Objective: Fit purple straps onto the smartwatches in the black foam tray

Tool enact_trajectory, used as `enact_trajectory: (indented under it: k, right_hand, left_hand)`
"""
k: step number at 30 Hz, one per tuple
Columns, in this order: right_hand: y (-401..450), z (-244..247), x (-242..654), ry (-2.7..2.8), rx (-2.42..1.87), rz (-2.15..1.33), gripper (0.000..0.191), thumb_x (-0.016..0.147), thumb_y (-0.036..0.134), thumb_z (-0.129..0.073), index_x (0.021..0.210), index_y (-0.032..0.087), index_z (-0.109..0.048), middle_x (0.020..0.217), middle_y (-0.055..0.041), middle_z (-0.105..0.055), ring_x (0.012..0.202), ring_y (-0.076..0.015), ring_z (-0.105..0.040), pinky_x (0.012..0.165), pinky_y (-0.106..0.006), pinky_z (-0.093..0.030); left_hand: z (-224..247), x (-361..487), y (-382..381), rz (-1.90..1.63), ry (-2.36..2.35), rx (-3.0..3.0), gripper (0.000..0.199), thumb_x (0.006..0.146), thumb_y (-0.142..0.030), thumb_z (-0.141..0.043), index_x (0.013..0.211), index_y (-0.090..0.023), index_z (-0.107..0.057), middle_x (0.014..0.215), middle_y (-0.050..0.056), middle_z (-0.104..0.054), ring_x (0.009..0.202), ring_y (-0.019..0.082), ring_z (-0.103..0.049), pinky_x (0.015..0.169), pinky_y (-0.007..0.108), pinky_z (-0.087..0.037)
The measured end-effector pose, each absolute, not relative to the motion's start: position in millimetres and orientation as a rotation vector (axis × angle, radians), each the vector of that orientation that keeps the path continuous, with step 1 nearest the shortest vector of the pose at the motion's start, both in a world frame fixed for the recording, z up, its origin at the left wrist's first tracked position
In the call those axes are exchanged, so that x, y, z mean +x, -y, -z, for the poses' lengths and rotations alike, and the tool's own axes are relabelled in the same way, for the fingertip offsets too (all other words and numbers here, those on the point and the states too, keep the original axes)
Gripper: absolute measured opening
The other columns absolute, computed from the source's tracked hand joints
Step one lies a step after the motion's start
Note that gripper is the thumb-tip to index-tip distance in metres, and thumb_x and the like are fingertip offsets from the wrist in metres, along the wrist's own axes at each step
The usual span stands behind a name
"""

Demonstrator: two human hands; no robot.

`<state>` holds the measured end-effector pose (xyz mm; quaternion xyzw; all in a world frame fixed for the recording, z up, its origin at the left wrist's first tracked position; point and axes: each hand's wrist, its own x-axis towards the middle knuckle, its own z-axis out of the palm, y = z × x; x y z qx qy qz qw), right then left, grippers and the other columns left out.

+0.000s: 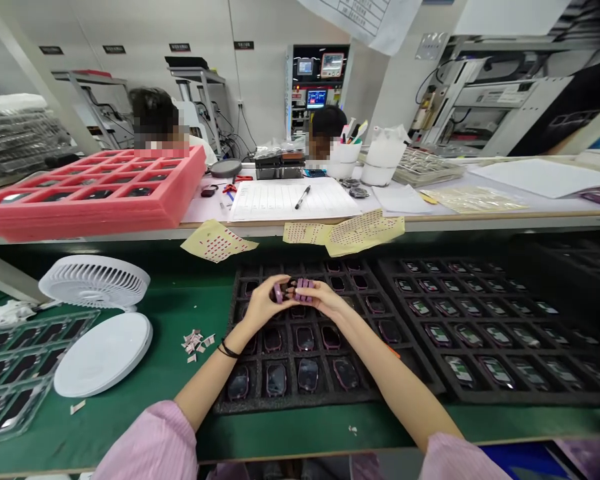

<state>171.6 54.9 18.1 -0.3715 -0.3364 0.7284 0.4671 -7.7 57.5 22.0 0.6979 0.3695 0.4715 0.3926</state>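
Both hands meet above the black foam tray [293, 402], whose pockets hold dark-screened, purple-rimmed watch-like cases [309, 375]. Between the thumb and fingers of my left hand [266, 300] is a single purple-edged watch case [279, 293]. My right hand [326, 298] grips several more purple-edged cases [305, 291], stacked side by side with their edges towards me. The held cases are close together; their faces and some of my fingertips are hidden.
To the right, a second foam tray [433, 365] holds cases with pale insides. A white fan [103, 357], paper scraps [196, 343] and a clear tray [25, 373] lie left. The shelf above bears a pink foam tray [165, 207] and a form [260, 200]. Two people sit beyond.
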Motion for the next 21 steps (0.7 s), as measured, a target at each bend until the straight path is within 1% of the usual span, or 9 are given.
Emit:
enact_trajectory:
  k: [1,2,3,4,6,7,9,13,21]
  right_hand:
    - [-57,-18,174,0.8,-0.903,-1.762,0.033,0.056,0.017,-0.086,0.084,0.011,-0.071,0.08,-0.0068,-0.074,0.074,-0.0184,-0.071,0.076,-0.031,-0.057]
    - [-59,-18,176,0.778,-0.898,-1.741,0.031,0.058,0.017,-0.085,0.085,0.012,-0.071,0.082,-0.0076,-0.074,0.077,-0.0201,-0.071,0.081,-0.035,-0.057]
    - [-60,-17,178,0.761,-0.895,-1.726,0.03,0.06,0.017,-0.084,0.086,0.012,-0.07,0.083,-0.0084,-0.074,0.08,-0.0217,-0.072,0.084,-0.038,-0.056]
    - [-62,-16,179,0.75,-0.895,-1.717,0.029,0.06,0.016,-0.083,0.085,0.011,-0.07,0.082,-0.009,-0.074,0.081,-0.0233,-0.072,0.085,-0.04,-0.056]
    - [-63,-13,177,0.741,-0.903,-1.717,0.029,0.059,0.015,-0.084,0.084,0.011,-0.07,0.08,-0.0099,-0.074,0.082,-0.0262,-0.072,0.085,-0.045,-0.056]
    - [-63,-11,176,0.74,-0.909,-1.721,0.03,0.058,0.015,-0.084,0.084,0.011,-0.07,0.079,-0.0101,-0.074,0.083,-0.0272,-0.072,0.085,-0.046,-0.056]
    - [-63,-7,172,0.738,-0.921,-1.73,0.032,0.056,0.014,-0.086,0.083,0.01,-0.07,0.077,-0.0101,-0.074,0.082,-0.0277,-0.072,0.084,-0.046,-0.057]
    - [-61,-2,167,0.737,-0.937,-1.74,0.033,0.053,0.014,-0.088,0.081,0.01,-0.071,0.075,-0.009,-0.074,0.079,-0.025,-0.072,0.084,-0.042,-0.057]
    - [-59,4,163,0.761,-0.977,-1.731,0.038,0.048,0.017,-0.09,0.08,0.011,-0.072,0.074,-0.0073,-0.073,0.071,-0.0221,-0.072,0.083,-0.042,-0.058]
  left_hand:
    - [-20,-7,-61,-1.254,-0.984,1.608,0.058,0.056,-0.03,-0.086,0.108,-0.02,-0.062,0.099,0.004,-0.064,0.084,0.018,-0.064,0.075,0.029,-0.053]
    - [-19,-7,-64,-1.279,-1.011,1.411,0.06,0.055,-0.03,-0.086,0.108,-0.02,-0.06,0.09,0.001,-0.061,0.072,0.013,-0.061,0.062,0.023,-0.051]
    - [-17,-6,-68,-1.268,-1.015,1.209,0.06,0.055,-0.03,-0.086,0.108,-0.02,-0.059,0.082,-0.002,-0.057,0.061,0.009,-0.055,0.051,0.019,-0.045]
    - [-16,-5,-70,-1.229,-1.0,1.029,0.057,0.058,-0.031,-0.084,0.107,-0.019,-0.059,0.076,-0.005,-0.052,0.055,0.006,-0.049,0.043,0.015,-0.038]
    - [-15,-4,-74,-1.124,-0.938,0.795,0.045,0.065,-0.032,-0.078,0.103,-0.016,-0.06,0.069,-0.006,-0.046,0.05,0.004,-0.043,0.038,0.014,-0.028]
    - [-15,-4,-75,-1.086,-0.908,0.741,0.039,0.069,-0.031,-0.073,0.102,-0.015,-0.061,0.068,-0.005,-0.046,0.05,0.005,-0.043,0.038,0.014,-0.026]
    - [-16,-5,-75,-1.05,-0.868,0.716,0.031,0.073,-0.025,-0.066,0.101,-0.014,-0.062,0.068,-0.004,-0.047,0.051,0.006,-0.045,0.039,0.016,-0.029]
    - [-17,-9,-74,-1.022,-0.815,0.679,0.034,0.07,-0.013,-0.061,0.103,-0.013,-0.065,0.072,-0.001,-0.053,0.059,0.009,-0.054,0.05,0.021,-0.042]
    - [-12,-12,-72,-1.062,-0.757,0.717,0.034,0.068,-0.013,-0.062,0.101,-0.015,-0.069,0.086,0.003,-0.062,0.071,0.013,-0.063,0.061,0.023,-0.05]
